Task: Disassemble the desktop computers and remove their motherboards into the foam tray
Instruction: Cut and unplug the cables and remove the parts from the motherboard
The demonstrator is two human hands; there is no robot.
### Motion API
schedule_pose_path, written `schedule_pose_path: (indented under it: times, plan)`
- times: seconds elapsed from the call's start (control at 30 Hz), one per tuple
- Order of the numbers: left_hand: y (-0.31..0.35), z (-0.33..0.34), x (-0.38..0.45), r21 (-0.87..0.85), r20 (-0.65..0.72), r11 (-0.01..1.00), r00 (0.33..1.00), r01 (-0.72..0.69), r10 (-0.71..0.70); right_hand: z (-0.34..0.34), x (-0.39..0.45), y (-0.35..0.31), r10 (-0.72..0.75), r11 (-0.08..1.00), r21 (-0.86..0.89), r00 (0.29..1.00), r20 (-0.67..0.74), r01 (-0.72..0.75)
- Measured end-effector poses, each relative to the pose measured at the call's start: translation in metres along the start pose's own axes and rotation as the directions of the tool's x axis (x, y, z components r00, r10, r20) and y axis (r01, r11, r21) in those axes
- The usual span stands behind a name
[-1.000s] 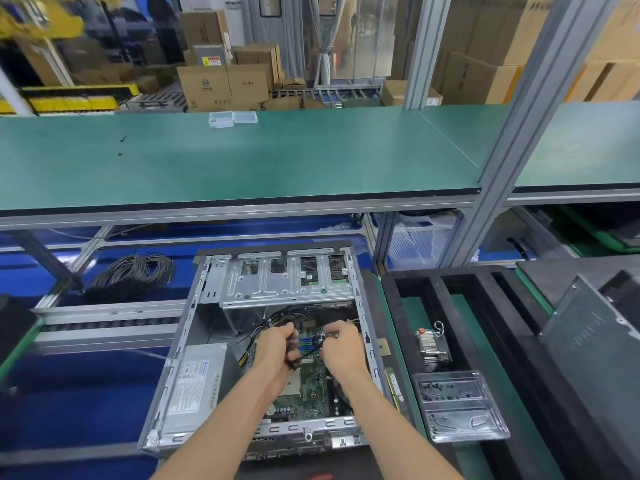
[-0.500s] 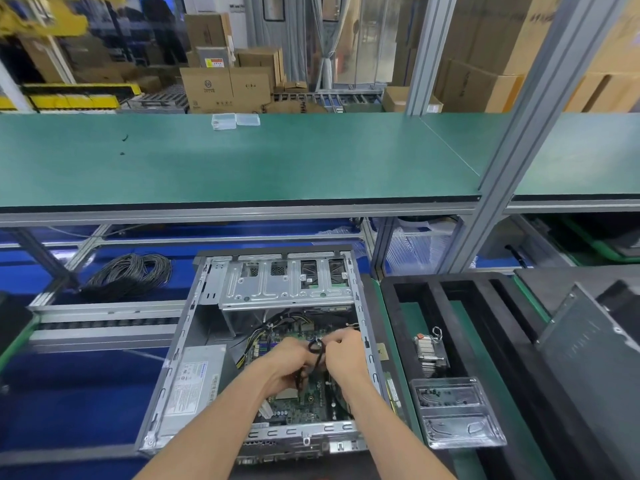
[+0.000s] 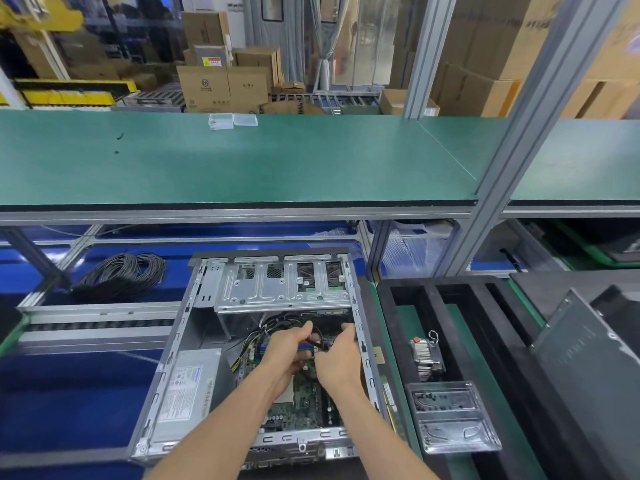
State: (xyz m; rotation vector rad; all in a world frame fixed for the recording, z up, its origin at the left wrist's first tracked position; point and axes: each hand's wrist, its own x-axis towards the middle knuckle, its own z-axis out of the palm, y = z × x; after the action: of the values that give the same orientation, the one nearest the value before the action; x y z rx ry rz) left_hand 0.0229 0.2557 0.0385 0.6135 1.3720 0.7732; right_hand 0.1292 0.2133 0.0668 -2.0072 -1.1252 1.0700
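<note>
Open desktop computer case (image 3: 194,358) lying flat, side panel off, silver drive cage at far end, grey power supply (image 3: 188,393) at left; green motherboard (image 3: 301,403) still seated inside; black foam tray (image 3: 460,341) just right of case

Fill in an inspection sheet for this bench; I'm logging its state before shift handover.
Surface: green shelf above, blue belt below.
Job's things: open computer case on the belt, motherboard not yet removed; black foam tray to its right.
Clutter: heatsink and clear plastic tray in the foam tray; two clear boxes on the shelf.
Hands: left hand has its grip on a black cable; right hand beside it, grip unclear.
Cables: black cable coil on the belt.
Surroundings: cardboard boxes behind.
</note>
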Motion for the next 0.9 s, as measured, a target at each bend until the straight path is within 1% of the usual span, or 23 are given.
schedule_pose_path:
  times: [0.1,0.17,0.2,0.23,0.27,0.3,0.33,0.37,0.4,0.47,0.53,0.57,0.6,0.67,0.73,0.77,0.87,0.9]
  plan:
    - [-0.002,-0.005,0.004,-0.057,-0.045,0.998,0.999,-0.021,0.018,-0.003,0.001,0.002,0.144,0.979,0.138,0.988,0.059,-0.151]
    - [-0.003,-0.008,0.007,-0.031,-0.08,0.999,0.996,-0.029,0.026,-0.004,0.002,0.003,0.203,0.958,0.19,0.975,0.088,-0.217]
    - [-0.004,-0.009,0.008,0.042,-0.102,0.999,0.994,-0.031,0.035,-0.002,0.003,0.004,0.214,0.951,0.209,0.973,0.088,-0.228]
    - [-0.004,-0.009,0.009,0.154,-0.129,0.987,0.99,-0.036,0.056,-0.001,0.004,0.004,0.224,0.944,0.226,0.97,0.093,-0.24]
    - [-0.004,-0.009,0.01,0.293,-0.147,0.955,0.985,-0.044,0.09,0.0,0.005,0.005,0.231,0.94,0.234,0.967,0.104,-0.249]
    - [-0.003,-0.01,0.01,0.446,-0.149,0.893,0.979,-0.057,0.137,0.001,0.005,0.004,0.235,0.937,0.238,0.965,0.114,-0.256]
    - [-0.001,-0.009,0.009,0.59,-0.132,0.804,0.973,-0.074,0.187,0.001,0.006,0.004,0.243,0.93,0.252,0.962,0.125,-0.268]
    - [0.001,-0.007,0.007,0.701,-0.097,0.706,0.967,-0.102,0.235,0.001,0.006,0.004,0.255,0.921,0.269,0.958,0.134,-0.282]
    - [0.002,-0.005,0.005,0.767,-0.051,0.626,0.958,-0.143,0.281,0.001,0.007,0.004,0.265,0.911,0.29,0.954,0.139,-0.295]
    - [0.002,-0.002,0.005,0.801,0.068,0.527,0.918,-0.283,0.39,0.002,0.008,0.004,0.278,0.894,0.323,0.949,0.147,-0.312]
    - [0.002,-0.003,0.006,0.799,0.166,0.445,0.86,-0.404,0.482,0.002,0.008,0.004,0.292,0.88,0.342,0.943,0.157,-0.329]
    - [0.001,-0.006,0.008,0.788,0.196,0.435,0.847,-0.436,0.494,0.002,0.007,0.003,0.295,0.875,0.353,0.942,0.158,-0.333]
    - [0.0,-0.01,0.01,0.762,0.233,0.452,0.848,-0.463,0.475,0.001,0.006,0.002,0.299,0.87,0.36,0.941,0.156,-0.336]
    - [0.0,-0.014,0.012,0.696,0.347,0.498,0.849,-0.517,0.397,0.0,0.006,0.001,0.294,0.866,0.374,0.943,0.155,-0.332]
    - [0.001,-0.012,0.012,0.661,0.421,0.513,0.836,-0.548,0.352,-0.002,0.008,0.001,0.301,0.862,0.382,0.943,0.143,-0.333]
    - [0.003,-0.009,0.013,0.653,0.435,0.515,0.831,-0.556,0.347,-0.002,0.009,0.0,0.308,0.86,0.383,0.941,0.137,-0.337]
    - [0.01,0.001,0.014,0.63,0.429,0.566,0.846,-0.532,0.317,0.001,0.012,0.002,0.313,0.863,0.381,0.943,0.115,-0.332]
    - [0.011,0.004,0.013,0.632,0.436,0.567,0.847,-0.529,0.304,0.002,0.012,0.003,0.309,0.864,0.381,0.944,0.112,-0.328]
